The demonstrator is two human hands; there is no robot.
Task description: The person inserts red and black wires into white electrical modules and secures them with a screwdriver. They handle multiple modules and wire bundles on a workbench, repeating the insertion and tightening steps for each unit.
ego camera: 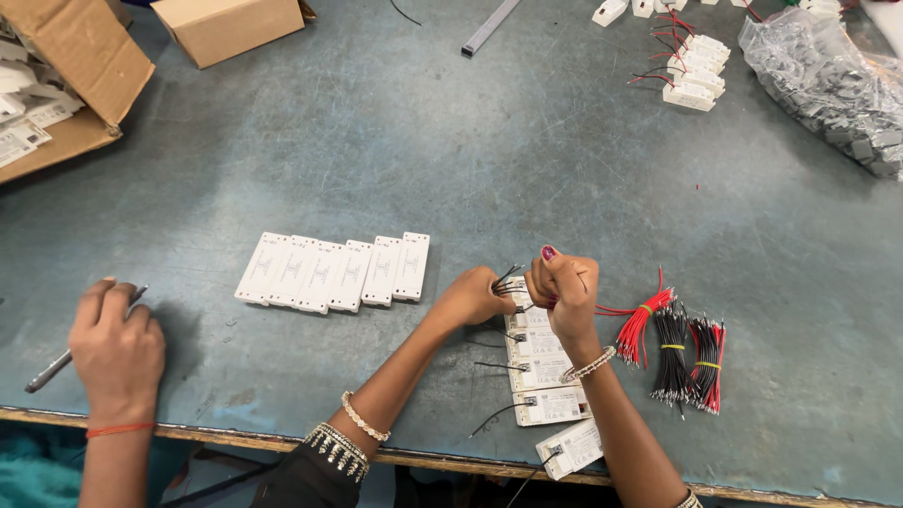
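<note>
Landmark = column of white driver modules (544,376) running from the desk's near edge up toward the middle, each w/ a short black lead sticking out on its left. Both own hands meet at the top end of that column. Left hand (473,295): grip closed tight round a small bunch of thin black wires (509,278), tips poking up and right out of the fist. Right hand (562,287): fingers curled shut in a pinch, apparently on a thin dark wire, but can't tell for sure what's inside the fist; it sits just right of the left hand, nearly touching, over the column's top module. Bangles on both wrists. Just right of the column: a red wire bundle (640,325) tied w/ a band, then a black wire bundle (670,362), then a mixed red/black bundle (705,362), all flat on the grey-blue desk (451,150). Left of the column: a neat row of six white modules (334,271), overlapping, no leads. Far left of the column, a co-worker's hand (118,343) holds a pen-like tool (66,357) against the desk. Well beyond the column: cardboard boxes (230,26) at the far left, wired white modules (694,71) and a clear bag of small grey parts (828,80) at the far right.
</note>
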